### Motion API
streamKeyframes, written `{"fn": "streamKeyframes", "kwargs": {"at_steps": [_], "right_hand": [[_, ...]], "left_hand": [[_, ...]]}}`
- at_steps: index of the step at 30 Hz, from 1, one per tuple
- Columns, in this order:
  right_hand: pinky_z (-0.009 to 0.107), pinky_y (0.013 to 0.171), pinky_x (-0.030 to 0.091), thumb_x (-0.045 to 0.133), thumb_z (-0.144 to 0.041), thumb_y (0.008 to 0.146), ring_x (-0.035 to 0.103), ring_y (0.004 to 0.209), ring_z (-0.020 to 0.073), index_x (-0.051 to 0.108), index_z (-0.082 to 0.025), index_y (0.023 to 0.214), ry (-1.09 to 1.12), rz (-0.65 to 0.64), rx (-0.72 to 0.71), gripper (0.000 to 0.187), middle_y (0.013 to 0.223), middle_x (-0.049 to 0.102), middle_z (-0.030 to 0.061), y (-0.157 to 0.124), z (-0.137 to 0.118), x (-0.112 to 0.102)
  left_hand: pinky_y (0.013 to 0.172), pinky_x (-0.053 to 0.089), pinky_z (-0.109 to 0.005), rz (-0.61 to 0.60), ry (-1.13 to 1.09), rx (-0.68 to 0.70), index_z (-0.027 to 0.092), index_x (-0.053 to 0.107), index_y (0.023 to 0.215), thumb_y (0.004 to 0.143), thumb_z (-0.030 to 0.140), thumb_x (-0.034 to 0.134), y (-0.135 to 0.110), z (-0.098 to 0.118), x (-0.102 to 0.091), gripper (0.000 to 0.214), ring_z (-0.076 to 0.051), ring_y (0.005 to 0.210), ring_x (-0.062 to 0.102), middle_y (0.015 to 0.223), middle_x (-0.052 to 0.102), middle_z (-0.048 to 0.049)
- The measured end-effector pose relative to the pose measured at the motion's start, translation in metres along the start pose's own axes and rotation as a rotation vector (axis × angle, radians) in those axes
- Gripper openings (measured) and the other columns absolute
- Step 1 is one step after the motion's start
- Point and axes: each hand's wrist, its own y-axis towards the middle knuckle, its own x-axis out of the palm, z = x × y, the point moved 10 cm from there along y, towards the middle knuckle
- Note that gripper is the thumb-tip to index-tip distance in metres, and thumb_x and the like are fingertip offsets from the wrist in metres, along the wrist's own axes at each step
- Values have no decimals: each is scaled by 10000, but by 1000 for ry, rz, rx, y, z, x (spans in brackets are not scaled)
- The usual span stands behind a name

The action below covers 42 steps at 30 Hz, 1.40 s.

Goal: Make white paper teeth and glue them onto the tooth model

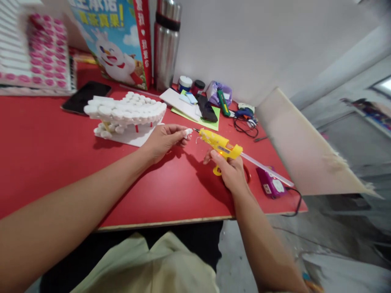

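My right hand (229,171) grips a yellow glue gun (218,143) above the red table (61,162), a clear glue stick (265,166) poking out of its back. Its nozzle points left at a small white piece (188,132) pinched in the fingertips of my left hand (165,140). Nozzle and piece nearly touch. Just left of my left hand stands a white model (125,114) made of several small white pieces on a white base.
A black phone (86,96) lies behind the model. At the back stand a colourful box (119,40), a steel flask (165,44), small jars (185,83), paper sheets (183,105) and tools. A purple device (271,184) with a cable sits near the table's right edge.
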Motion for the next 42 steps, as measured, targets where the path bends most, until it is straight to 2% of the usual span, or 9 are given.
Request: {"fn": "streamKeyframes", "kwargs": {"at_steps": [8,18,32,42], "right_hand": [[294,626,471,663,-519,942,603,659,167,655,-198,678,-123,-4,12,415,690,660,31,-3,-7,7],[301,630,462,681,-542,931,585,633,162,633,-199,702,-145,28,27,415,656,625,16,-3,-2,4],[292,547,400,656,-515,952,516,553,143,597,-215,649,-219,-2,8,431,599,579,4,-5,-2,7],[295,579,433,655,-543,943,552,587,150,590,-212,625,-210,29,-2,464,619,596,13,-6,-9,5]], "left_hand": [[656,538,-252,17,161,16,135,769,857,689,441,929,-7,11,4,385,-112,654,628,756,720,-34],[648,546,-256,14,254,37,143,793,914,711,503,903,-11,14,5,428,-128,669,628,797,734,-46],[633,526,-241,5,50,-4,136,812,888,693,372,922,-8,7,5,326,-113,654,634,781,739,-47],[644,541,-239,36,4,-39,115,782,811,688,300,915,-6,5,3,259,-107,623,635,706,720,-43]]}}
